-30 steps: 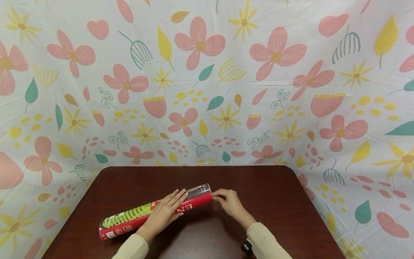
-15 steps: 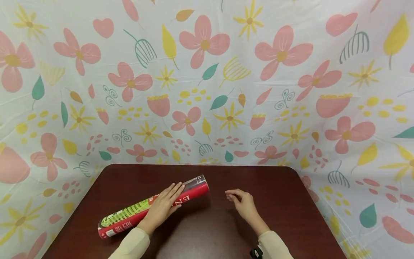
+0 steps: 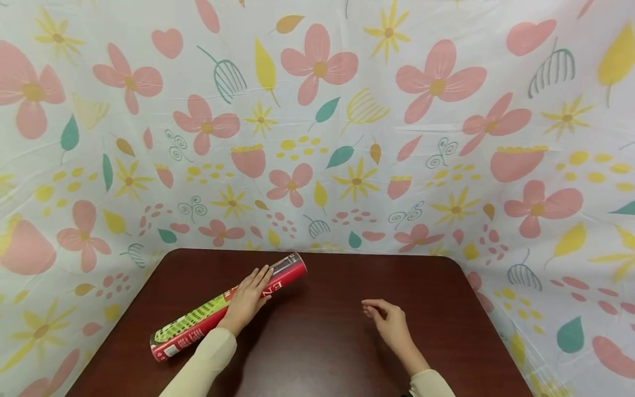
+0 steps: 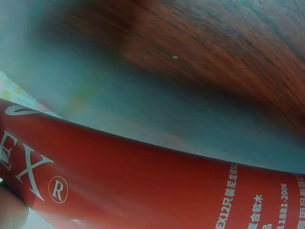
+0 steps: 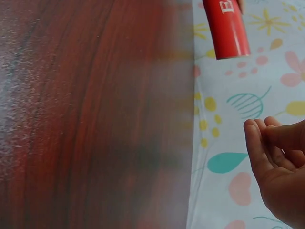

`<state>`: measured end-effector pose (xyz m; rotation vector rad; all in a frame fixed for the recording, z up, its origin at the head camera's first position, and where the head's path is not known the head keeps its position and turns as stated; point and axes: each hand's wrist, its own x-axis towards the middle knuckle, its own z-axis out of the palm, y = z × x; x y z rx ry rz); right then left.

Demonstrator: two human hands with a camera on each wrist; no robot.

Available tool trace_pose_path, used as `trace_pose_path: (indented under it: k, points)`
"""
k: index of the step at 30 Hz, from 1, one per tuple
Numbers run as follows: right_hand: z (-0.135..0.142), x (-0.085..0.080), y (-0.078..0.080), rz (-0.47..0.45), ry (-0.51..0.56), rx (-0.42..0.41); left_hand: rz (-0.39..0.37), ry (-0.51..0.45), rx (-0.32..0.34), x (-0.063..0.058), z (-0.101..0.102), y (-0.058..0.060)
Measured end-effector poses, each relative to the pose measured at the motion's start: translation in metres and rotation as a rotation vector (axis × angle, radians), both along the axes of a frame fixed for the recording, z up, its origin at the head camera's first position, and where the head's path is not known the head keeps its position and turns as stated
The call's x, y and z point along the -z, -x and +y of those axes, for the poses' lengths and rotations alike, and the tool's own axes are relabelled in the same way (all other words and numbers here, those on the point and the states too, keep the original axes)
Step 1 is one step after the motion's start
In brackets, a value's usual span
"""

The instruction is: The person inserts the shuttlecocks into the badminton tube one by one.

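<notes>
A long red shuttlecock tube, with a green printed panel and a dark grey band, slants across the left half of the table in the head view. My left hand grips it past the middle, fingers laid over the top and thumb along the near side. Its far right end points up and away, casting a shadow. Close up in the left wrist view, the tube's red wall carries white lettering. My right hand hovers apart from the tube, fingers loosely bent, thumb near the fingertips, nothing visible in them.
The dark brown wooden table has rounded far corners. Right behind it and along both sides hangs a white cloth printed with flowers and leaves.
My right hand has come off the tube's end and drawn away to the right. The left hand has shifted the tube's right end left and farther back.
</notes>
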<state>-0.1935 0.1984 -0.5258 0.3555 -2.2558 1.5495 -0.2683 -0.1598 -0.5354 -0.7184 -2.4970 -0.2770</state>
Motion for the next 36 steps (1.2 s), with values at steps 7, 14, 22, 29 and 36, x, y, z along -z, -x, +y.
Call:
trace_pose_path:
  k: [7, 14, 22, 29, 36]
  points:
    - [0.004, 0.002, -0.006, -0.011, -0.022, 0.011, -0.049, 0.032, -0.048, 0.014, -0.007, 0.01]
    - [0.006, 0.003, -0.01, -0.039, -0.019, 0.011, -0.067, 0.066, -0.061, 0.028, -0.009, 0.008]
    - [0.006, 0.004, -0.011, -0.057, -0.03, 0.023, -0.101, 0.109, -0.082, 0.033, -0.01, 0.007]
    - [0.009, 0.006, -0.01, -0.042, -0.04, 0.04, -0.118, 0.084, -0.092, 0.031, -0.011, 0.005]
    - [0.016, -0.009, -0.015, -0.019, -0.102, 0.113, -0.144, 0.071, -0.12, 0.024, -0.005, 0.006]
